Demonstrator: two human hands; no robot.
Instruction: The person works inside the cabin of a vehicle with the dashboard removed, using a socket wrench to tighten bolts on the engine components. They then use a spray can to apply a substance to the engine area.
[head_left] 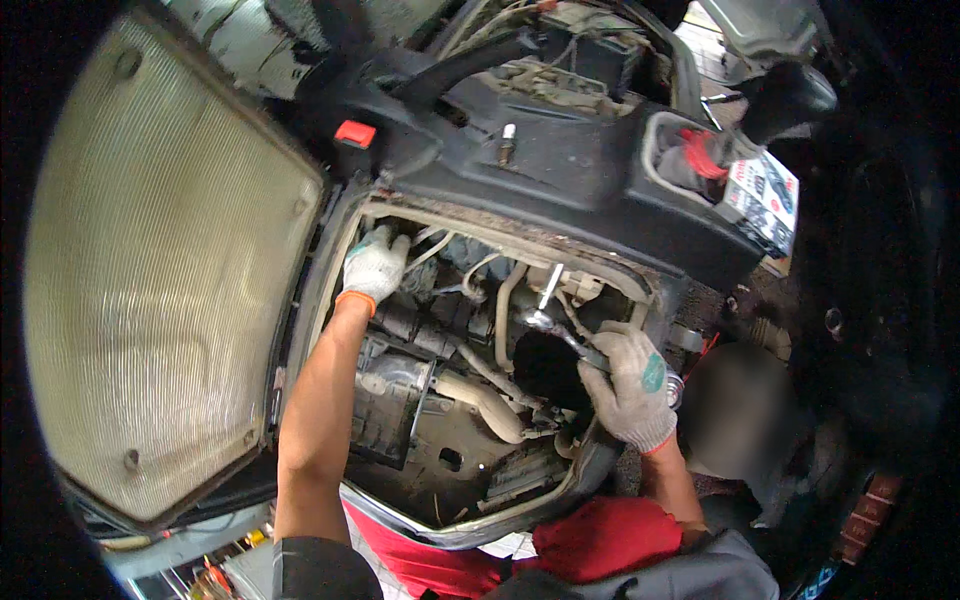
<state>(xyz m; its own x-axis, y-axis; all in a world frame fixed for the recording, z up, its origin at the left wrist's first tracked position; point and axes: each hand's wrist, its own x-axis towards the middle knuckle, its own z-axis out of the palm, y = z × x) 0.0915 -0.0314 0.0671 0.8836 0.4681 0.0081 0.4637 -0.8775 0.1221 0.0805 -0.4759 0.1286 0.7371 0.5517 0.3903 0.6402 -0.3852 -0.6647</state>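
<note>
The right hand point(632, 385), in a grey glove, is closed around the dark handle of a ratchet point(560, 325); its fingers are curled tight together on the handle, and the shiny head of the tool sits over the middle of the open engine bay point(450, 450), with a bright extension bar point(550, 284) standing up from it toward the upper rim. The left hand point(374, 266), in a white glove with an orange cuff, rests at the upper left corner of the bay, against the frame; its fingers are bent and close together, but I cannot tell if they grip something, because the tips are hidden among hoses point(505, 310). The 2 hands are well apart, with pipes and hoses between them; a thick beige pipe point(490, 402) lies below the ratchet. A ribbed beige panel point(160, 270) stands at the left of the bay; above it, a dark console point(560, 165) carries a spark plug point(507, 143) and a small red part point(355, 132). A tray point(655, 150) at the right holds red gloves point(705, 152).
</note>
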